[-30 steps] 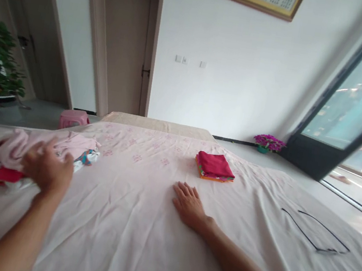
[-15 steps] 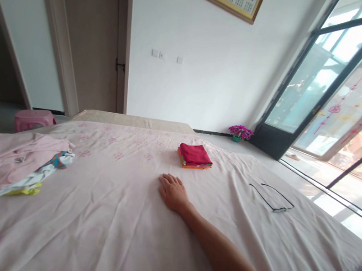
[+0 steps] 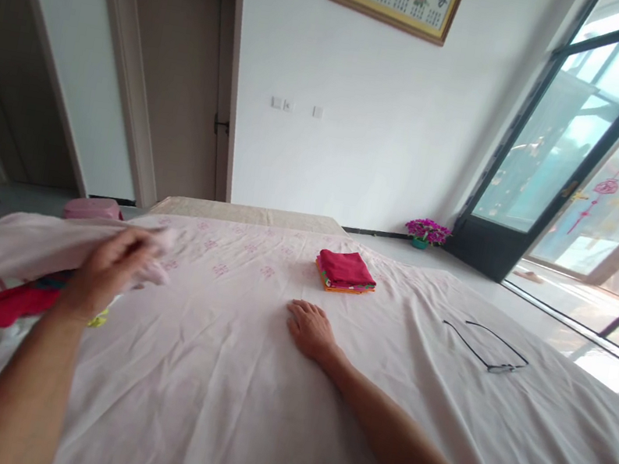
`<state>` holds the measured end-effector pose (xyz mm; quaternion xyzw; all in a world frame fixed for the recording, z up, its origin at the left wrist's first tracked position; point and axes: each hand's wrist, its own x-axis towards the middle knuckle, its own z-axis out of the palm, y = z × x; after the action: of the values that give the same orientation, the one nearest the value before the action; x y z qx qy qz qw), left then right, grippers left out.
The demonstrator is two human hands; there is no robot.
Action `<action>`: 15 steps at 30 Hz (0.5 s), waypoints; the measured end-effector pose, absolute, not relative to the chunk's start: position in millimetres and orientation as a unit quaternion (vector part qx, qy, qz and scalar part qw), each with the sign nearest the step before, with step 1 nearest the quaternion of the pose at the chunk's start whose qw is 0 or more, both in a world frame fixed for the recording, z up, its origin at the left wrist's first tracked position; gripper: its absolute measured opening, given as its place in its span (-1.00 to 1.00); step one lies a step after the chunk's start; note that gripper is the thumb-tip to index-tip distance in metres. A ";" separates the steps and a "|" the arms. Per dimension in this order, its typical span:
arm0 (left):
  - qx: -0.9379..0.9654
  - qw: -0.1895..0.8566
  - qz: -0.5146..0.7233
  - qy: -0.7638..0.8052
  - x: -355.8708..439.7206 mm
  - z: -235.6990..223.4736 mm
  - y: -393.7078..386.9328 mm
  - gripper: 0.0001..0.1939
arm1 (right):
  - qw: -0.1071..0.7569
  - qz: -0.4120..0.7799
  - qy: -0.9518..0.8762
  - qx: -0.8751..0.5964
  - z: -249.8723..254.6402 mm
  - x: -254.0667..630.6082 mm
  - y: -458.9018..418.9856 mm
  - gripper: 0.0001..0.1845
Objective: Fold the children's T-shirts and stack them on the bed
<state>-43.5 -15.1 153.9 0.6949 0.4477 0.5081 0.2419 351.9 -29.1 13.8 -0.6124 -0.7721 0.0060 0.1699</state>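
At the left, my left hand (image 3: 117, 263) is closed on a pale pink garment (image 3: 40, 242), lifting part of it; its exact kind I cannot make out. Beneath the garment lies a loose pile of clothes (image 3: 15, 305) in red, white, yellow and other colours, partly hidden by my forearm. My right hand (image 3: 312, 331) lies flat on the pale pink sheet (image 3: 232, 409), fingers stretched out and holding nothing. Just beyond it sits a small folded stack of cloth (image 3: 345, 271), dark red on top with orange and patterned layers below.
A pair of glasses (image 3: 495, 350) lies on the sheet at the right. Past the far left edge stands a pink plastic stool (image 3: 92, 208). A pot of purple flowers (image 3: 426, 233) is on the floor by the glass door (image 3: 529, 142).
My left hand has moved right and forward, drawing the pink garment up and uncovering red cloth beneath. My right hand stays flat on the sheet. The view has shifted slightly left.
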 end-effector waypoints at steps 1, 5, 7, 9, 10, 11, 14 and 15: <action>0.729 0.313 0.454 0.406 -22.0 153.4 -11.5 -0.48 | 0.170 0.008 -0.771 -0.614 13.6 352.3 -28.7 -0.55; 0.756 0.469 0.269 0.369 12.8 141.5 -13.4 -0.44 | 0.174 0.009 -0.764 -0.621 12.2 353.3 -27.9 -0.55; 0.765 0.445 0.258 0.388 3.9 132.2 -9.4 -0.45 | 0.174 0.008 -0.761 -0.625 11.7 352.9 -28.1 -0.56; 0.781 0.367 0.271 0.427 -12.4 118.9 4.4 -0.45 | 0.170 0.008 -0.758 -0.630 11.8 351.8 -28.4 -0.56; 0.785 0.312 0.275 0.459 -20.7 110.1 13.9 -0.46 | 0.167 0.007 -0.757 -0.632 12.1 351.2 -28.7 -0.56; 0.788 0.253 0.270 0.492 -28.0 99.7 23.9 -0.46 | 0.164 0.007 -0.756 -0.634 12.5 350.6 -29.0 -0.56; 0.764 0.079 0.198 0.609 -39.1 61.2 45.5 -0.45 | 0.160 0.003 -0.754 -0.637 14.0 349.0 -30.1 -0.57; 0.754 0.054 0.185 0.628 -38.7 47.4 47.7 -0.43 | 0.160 0.002 -0.754 -0.637 14.6 348.6 -30.5 -0.57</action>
<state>-38.7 47.7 47.4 0.7540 0.6279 0.1851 0.0544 348.6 -30.5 14.6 -0.6371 -0.7541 0.0019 0.1598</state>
